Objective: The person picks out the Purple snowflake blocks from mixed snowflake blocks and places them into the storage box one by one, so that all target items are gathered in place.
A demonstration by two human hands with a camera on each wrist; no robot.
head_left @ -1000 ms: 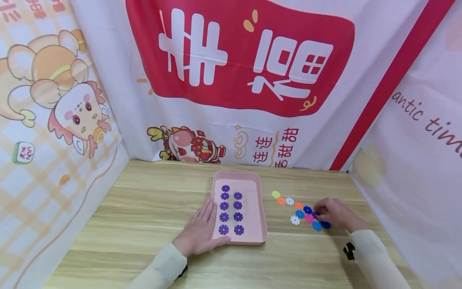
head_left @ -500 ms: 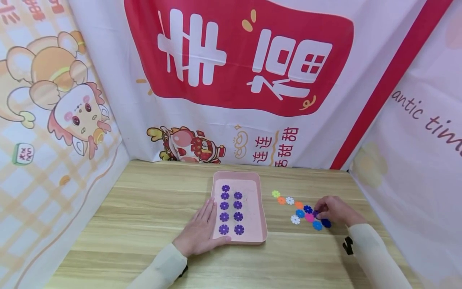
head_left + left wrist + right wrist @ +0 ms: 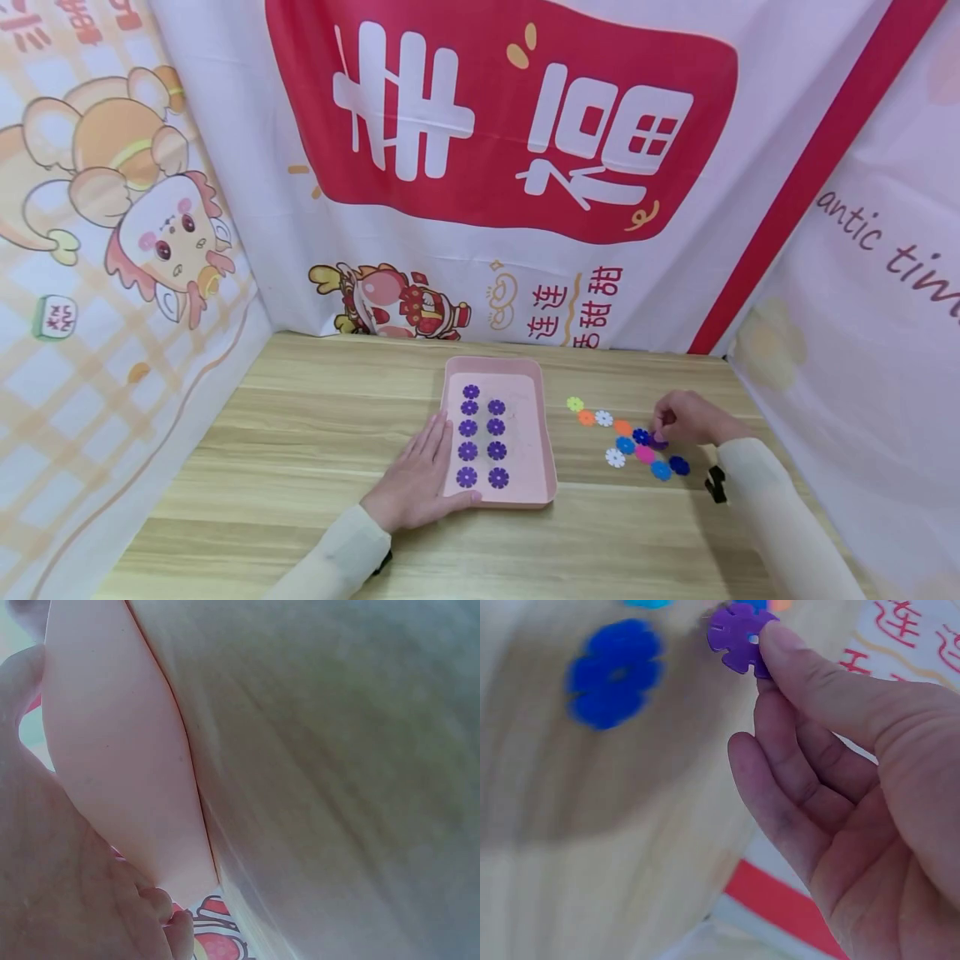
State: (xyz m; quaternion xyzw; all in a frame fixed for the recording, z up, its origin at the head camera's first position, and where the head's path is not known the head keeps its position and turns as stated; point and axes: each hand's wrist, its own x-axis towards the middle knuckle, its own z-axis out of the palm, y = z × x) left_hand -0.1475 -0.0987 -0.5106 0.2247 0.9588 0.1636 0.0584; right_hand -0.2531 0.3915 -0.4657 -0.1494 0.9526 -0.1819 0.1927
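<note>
My right hand [image 3: 692, 417] pinches a purple flower-shaped plastic disc [image 3: 733, 637] between thumb and forefinger, raised at a tilt near the loose discs. Its other fingers bend loosely in the right wrist view. A dark blue disc [image 3: 615, 673] lies on the table below. My left hand [image 3: 411, 483] rests against a shallow pink tray [image 3: 528, 450], straight fingers along its left side and thumb at the near-left corner. Purple discs [image 3: 467, 451] stand in two columns inside the tray, the left column one longer. In the left wrist view the palm lies by the tray's wall [image 3: 120, 742].
Loose discs in several colours lie right of the tray, among them a yellow-green disc [image 3: 574, 403], a pink disc [image 3: 645, 454] and a light blue disc [image 3: 661, 471]. The wooden table [image 3: 300, 425] meets printed cloth [image 3: 495, 250] at the back and both sides.
My right hand has drawn the purple disc up and slightly away from the others, uncovering the dark blue disc beside it. The left hand and tray keep their place.
</note>
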